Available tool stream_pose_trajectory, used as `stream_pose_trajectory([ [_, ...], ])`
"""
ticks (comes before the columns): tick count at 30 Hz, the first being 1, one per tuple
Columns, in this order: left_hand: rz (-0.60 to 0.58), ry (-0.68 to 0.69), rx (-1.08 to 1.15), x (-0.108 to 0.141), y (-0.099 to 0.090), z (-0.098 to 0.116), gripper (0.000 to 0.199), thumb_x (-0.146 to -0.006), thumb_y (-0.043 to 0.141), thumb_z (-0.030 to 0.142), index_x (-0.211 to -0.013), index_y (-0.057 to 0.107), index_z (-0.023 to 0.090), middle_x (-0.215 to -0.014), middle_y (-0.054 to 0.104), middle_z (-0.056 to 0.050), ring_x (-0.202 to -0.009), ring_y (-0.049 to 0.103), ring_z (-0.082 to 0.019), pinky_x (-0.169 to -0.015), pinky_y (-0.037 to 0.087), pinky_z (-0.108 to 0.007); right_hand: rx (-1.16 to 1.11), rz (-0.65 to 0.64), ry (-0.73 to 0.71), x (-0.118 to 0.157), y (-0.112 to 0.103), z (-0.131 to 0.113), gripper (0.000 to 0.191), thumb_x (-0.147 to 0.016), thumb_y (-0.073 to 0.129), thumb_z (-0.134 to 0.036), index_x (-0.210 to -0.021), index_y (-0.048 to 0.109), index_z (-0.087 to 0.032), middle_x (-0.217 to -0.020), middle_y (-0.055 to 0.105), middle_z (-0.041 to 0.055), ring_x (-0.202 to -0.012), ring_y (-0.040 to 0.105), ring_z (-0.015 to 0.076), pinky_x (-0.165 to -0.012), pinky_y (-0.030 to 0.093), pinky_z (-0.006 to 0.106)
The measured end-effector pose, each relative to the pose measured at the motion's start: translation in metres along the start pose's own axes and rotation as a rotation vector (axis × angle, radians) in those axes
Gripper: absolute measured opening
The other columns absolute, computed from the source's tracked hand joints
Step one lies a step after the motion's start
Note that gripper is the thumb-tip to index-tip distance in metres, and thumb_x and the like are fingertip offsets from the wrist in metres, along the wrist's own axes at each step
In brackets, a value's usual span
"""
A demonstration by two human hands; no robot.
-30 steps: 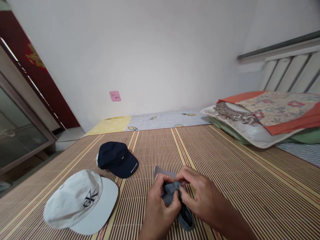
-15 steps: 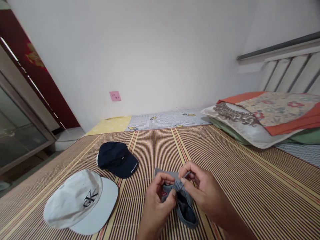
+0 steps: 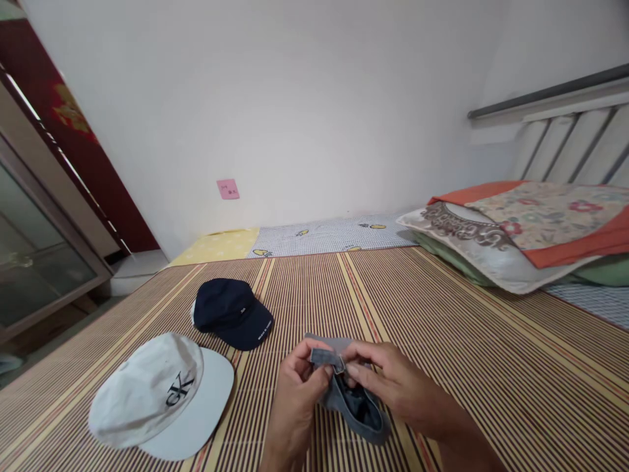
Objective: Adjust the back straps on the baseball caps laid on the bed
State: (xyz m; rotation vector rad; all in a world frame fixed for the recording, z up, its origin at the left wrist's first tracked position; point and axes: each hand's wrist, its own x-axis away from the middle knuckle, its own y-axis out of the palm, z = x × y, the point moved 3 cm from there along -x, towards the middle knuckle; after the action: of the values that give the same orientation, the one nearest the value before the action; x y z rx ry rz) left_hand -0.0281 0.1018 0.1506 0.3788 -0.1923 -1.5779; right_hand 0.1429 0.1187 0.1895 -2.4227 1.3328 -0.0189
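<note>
A grey-blue cap (image 3: 361, 419) lies in front of me with its opening toward me, and its adjuster strap (image 3: 325, 357) with a small metal buckle (image 3: 340, 364) is raised at the back. My left hand (image 3: 302, 387) pinches the strap between thumb and fingers. At the buckle end, my right hand (image 3: 378, 373) is closed with thumb and index finger on the strap. Part of the cap is hidden behind both hands. To the left rest a white cap (image 3: 147, 393) with black letters and, behind it, a navy cap (image 3: 228, 311).
A striped bamboo mat (image 3: 304, 288) covers the bed. Pillows (image 3: 466, 242) and an orange-edged floral cloth (image 3: 555, 216) are stacked at the right, near a radiator (image 3: 580, 141). A pink note (image 3: 228, 189) is stuck on the white wall. A glass-fronted cabinet (image 3: 39, 262) stands at left.
My hands have turned and spread slightly, so the strap and buckle now show between them. The right hand has dropped a little. The other caps have stayed put.
</note>
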Motion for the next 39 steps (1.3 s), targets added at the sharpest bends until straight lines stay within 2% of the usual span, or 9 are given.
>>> stream_pose_trajectory([
  [4, 0.008, -0.020, 0.087, -0.001, -0.001, -0.002, 0.026, -0.075, 0.088, 0.033, -0.084, 0.068, 0.019, -0.072, 0.060, 0.005, -0.063, 0.045, -0.008, -0.060, 0.037, -0.018, 0.042, 0.013, 0.001, -0.003, 0.002, 0.000, 0.022, -0.097, 0.054, -0.031, -0.079, 0.060, -0.021, -0.072, 0.058, -0.0024, -0.069, 0.053, 0.0142, -0.064, 0.039, 0.027],
  [13, -0.032, -0.084, 0.213, 0.001, 0.002, 0.008, 0.036, -0.067, 0.095, 0.035, -0.083, 0.068, 0.017, -0.079, 0.064, 0.001, -0.069, 0.052, -0.010, -0.066, 0.041, -0.020, 0.102, 0.038, 0.036, -0.002, -0.002, 0.010, 0.021, -0.098, 0.050, -0.030, -0.079, 0.055, -0.022, -0.069, 0.050, -0.0046, -0.063, 0.048, 0.0132, -0.060, 0.035, 0.027],
  [17, -0.071, -0.111, 0.205, -0.001, 0.000, 0.007, 0.038, -0.067, 0.094, 0.040, -0.082, 0.069, 0.017, -0.074, 0.061, 0.002, -0.066, 0.049, -0.010, -0.062, 0.038, -0.020, 0.112, 0.073, 0.021, -0.003, -0.005, 0.012, 0.022, -0.097, 0.051, -0.029, -0.077, 0.054, -0.022, -0.071, 0.048, -0.0042, -0.066, 0.045, 0.0135, -0.062, 0.033, 0.028],
  [23, -0.094, -0.162, 0.049, -0.001, -0.010, 0.002, 0.027, -0.086, 0.078, 0.041, -0.099, 0.075, 0.018, -0.076, 0.067, -0.001, -0.066, 0.050, -0.011, -0.064, 0.039, -0.022, 0.058, 0.147, -0.013, -0.001, -0.011, 0.011, 0.024, -0.098, 0.054, -0.033, -0.077, 0.056, -0.022, -0.071, 0.048, -0.0048, -0.067, 0.045, 0.0134, -0.063, 0.033, 0.028],
  [26, -0.134, -0.172, 0.016, 0.001, -0.011, 0.003, 0.028, -0.092, 0.070, 0.043, -0.099, 0.077, 0.017, -0.079, 0.071, -0.004, -0.069, 0.055, -0.012, -0.067, 0.041, -0.023, 0.054, 0.160, -0.027, 0.000, -0.012, 0.010, 0.026, -0.099, 0.054, -0.035, -0.077, 0.058, -0.022, -0.072, 0.051, -0.0046, -0.067, 0.046, 0.0135, -0.064, 0.034, 0.028],
  [28, -0.175, -0.159, 0.027, 0.002, -0.010, 0.004, 0.032, -0.089, 0.074, 0.045, -0.102, 0.077, 0.016, -0.081, 0.072, -0.005, -0.073, 0.058, -0.013, -0.070, 0.042, -0.023, 0.066, 0.173, -0.033, 0.000, -0.011, 0.009, 0.026, -0.099, 0.054, -0.035, -0.076, 0.058, -0.022, -0.072, 0.052, -0.0044, -0.068, 0.047, 0.0137, -0.065, 0.035, 0.028],
  [31, -0.223, -0.113, 0.078, 0.002, -0.009, 0.004, 0.048, -0.073, 0.090, 0.044, -0.110, 0.075, 0.019, -0.083, 0.071, -0.003, -0.077, 0.059, -0.014, -0.070, 0.042, -0.022, 0.095, 0.192, -0.041, 0.000, -0.011, 0.009, 0.027, -0.098, 0.055, -0.036, -0.076, 0.057, -0.022, -0.071, 0.051, -0.0046, -0.069, 0.047, 0.0140, -0.065, 0.035, 0.028],
  [34, -0.184, -0.109, 0.092, 0.001, -0.010, -0.002, 0.048, -0.064, 0.096, 0.037, -0.104, 0.074, 0.020, -0.078, 0.066, 0.000, -0.068, 0.053, -0.010, -0.062, 0.039, -0.020, 0.105, 0.183, -0.040, 0.000, -0.010, 0.009, 0.027, -0.098, 0.055, -0.036, -0.075, 0.055, -0.022, -0.070, 0.049, -0.0049, -0.068, 0.047, 0.0140, -0.065, 0.034, 0.028],
  [39, -0.035, -0.062, -0.025, -0.003, -0.012, -0.004, 0.041, -0.067, 0.093, 0.041, -0.094, 0.072, 0.019, -0.076, 0.062, 0.001, -0.066, 0.050, -0.010, -0.059, 0.038, -0.020, 0.093, 0.157, -0.040, 0.001, -0.007, 0.006, 0.026, -0.099, 0.055, -0.035, -0.076, 0.056, -0.022, -0.071, 0.050, -0.0043, -0.068, 0.046, 0.0140, -0.063, 0.034, 0.029],
])
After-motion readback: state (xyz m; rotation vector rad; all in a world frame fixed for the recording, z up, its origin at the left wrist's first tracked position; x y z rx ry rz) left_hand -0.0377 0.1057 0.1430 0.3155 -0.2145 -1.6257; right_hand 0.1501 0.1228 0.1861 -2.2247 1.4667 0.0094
